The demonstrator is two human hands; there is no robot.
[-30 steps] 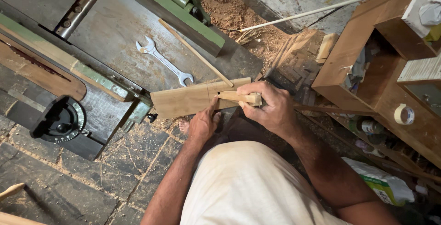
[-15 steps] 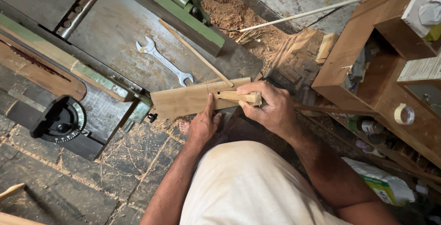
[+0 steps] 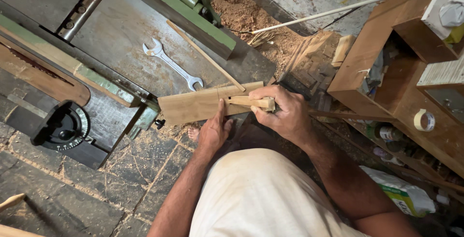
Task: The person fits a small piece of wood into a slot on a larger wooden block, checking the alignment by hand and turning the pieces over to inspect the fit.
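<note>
Far left, bottom edge: two pale wooden handle ends (image 3: 12, 201) poke in over a dark stone floor (image 3: 96, 188) dusted with sawdust. Above that, a black round dial gauge (image 3: 60, 128) sits at the near corner of a woodworking machine. The machine's grey metal table (image 3: 121, 38) fills the upper left, scratched and dusty, with a green fence (image 3: 193, 19) running diagonally across it and a brown wooden guard (image 3: 43, 75) along the left side. A silver wrench (image 3: 171, 65) lies flat on the table; a thin wooden stick (image 3: 205, 55) lies just right of it, angled toward the board.

Centre: a flat wooden board (image 3: 198, 106) is held level off the table's near edge. Left hand (image 3: 215, 130) supports it from below, thumb up against the face, fingers hidden under the board so their curl cannot be told. Right hand (image 3: 282, 111) has fingers clenched around a small wooden block (image 3: 251, 102) that sits in a notch at the board's right end. White shirt (image 3: 261, 198) fills the bottom middle.

Behind: sawdust heap (image 3: 251, 19) and wood scraps (image 3: 319, 48) on the ground, a long pale rod (image 3: 357, 4) crossing above.

Right: a brown wooden shelf unit (image 3: 401, 87) with cluttered compartments, a roll of tape (image 3: 424, 120) on it, cans below, a green-and-white bag (image 3: 403, 196) on the floor.
</note>
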